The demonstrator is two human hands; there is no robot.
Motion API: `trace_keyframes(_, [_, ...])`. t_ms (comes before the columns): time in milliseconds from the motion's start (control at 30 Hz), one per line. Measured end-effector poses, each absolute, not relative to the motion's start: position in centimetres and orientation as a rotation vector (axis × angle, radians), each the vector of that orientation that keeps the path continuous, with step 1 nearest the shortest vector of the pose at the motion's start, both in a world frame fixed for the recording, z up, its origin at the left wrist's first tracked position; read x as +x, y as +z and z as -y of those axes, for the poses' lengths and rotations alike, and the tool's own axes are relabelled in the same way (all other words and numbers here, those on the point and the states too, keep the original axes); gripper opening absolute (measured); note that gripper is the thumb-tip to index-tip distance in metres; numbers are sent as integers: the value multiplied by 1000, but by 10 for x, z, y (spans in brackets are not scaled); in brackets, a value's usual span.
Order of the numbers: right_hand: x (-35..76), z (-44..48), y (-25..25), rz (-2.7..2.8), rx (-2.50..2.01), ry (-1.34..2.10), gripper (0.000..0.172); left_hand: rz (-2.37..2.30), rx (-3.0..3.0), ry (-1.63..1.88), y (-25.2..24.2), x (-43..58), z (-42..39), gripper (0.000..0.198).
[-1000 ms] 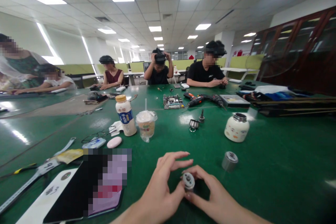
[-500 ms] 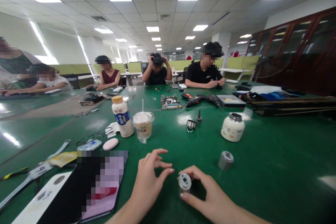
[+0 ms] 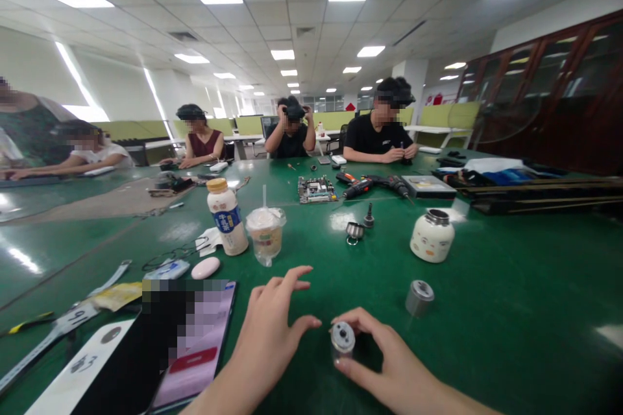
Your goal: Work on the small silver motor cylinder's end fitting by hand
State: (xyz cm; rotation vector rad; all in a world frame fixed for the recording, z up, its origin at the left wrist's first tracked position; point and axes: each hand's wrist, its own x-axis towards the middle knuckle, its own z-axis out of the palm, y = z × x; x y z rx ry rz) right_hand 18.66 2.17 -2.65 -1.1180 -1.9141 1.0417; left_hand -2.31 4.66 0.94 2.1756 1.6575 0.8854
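Observation:
My right hand (image 3: 377,353) has its thumb and fingers around a small silver electric motor (image 3: 342,339), which is upright near the table's front edge. Its round end cap with a dark centre and small holes faces up. Just to the left, my left hand (image 3: 280,314) is open, thumb and fingers apart, with nothing in it and no contact with the motor. A second metal cylinder (image 3: 419,299), similar in size, stands to the right beyond my right hand. Farther off lie a metal cup-like part with a ring (image 3: 355,232) and a dark stepped part (image 3: 368,216).
A cream flask (image 3: 432,237) stands at the right. To the left are a milk tea bottle (image 3: 228,217), a lidded cup with a straw (image 3: 265,233), a pink oval case (image 3: 205,268) and a phone (image 3: 199,350). A circuit board (image 3: 317,189) and power drills (image 3: 357,189) lie ahead; several people sit beyond.
My left hand has lifted slightly, and its thumb and fingers have spread wider, away from the motor. My right hand and the motor have stayed almost still.

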Motion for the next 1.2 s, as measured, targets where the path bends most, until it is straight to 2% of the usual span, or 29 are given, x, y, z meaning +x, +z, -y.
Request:
trace_keyframes(167, [187,-22,-27,1937,-1111,1032,29,-1779,2245,660,-14,-29,-50,39])
trace_keyframes(267, [187,-23,-27,1938,-1120,1030,30,-1830,2218,723,-23,-29,-54,14])
trace_keyframes(400, [187,-23,-28,1934,-1113,1031,29,-1605,2179,913,-8,-22,-50,7])
trace_keyframes(567, [185,-24,-30,1925,-1083,1032,24,-1398,2294,955,13,-5,-34,7])
trace_keyframes(833, [186,-22,-31,1940,-1068,1040,24,-1330,2303,832,11,1,-32,8])
trace_keyframes(900, [186,-22,-31,1938,-1069,1036,23,-1256,2285,827,15,-1,-30,15])
trace_keyframes(1033, [186,-23,-31,1922,-1063,1040,26,-1168,2217,949,22,-5,-26,41])
trace_keyframes(1200, [186,-23,-30,1928,-1089,1034,24,-1241,2174,977,14,-2,-26,48])
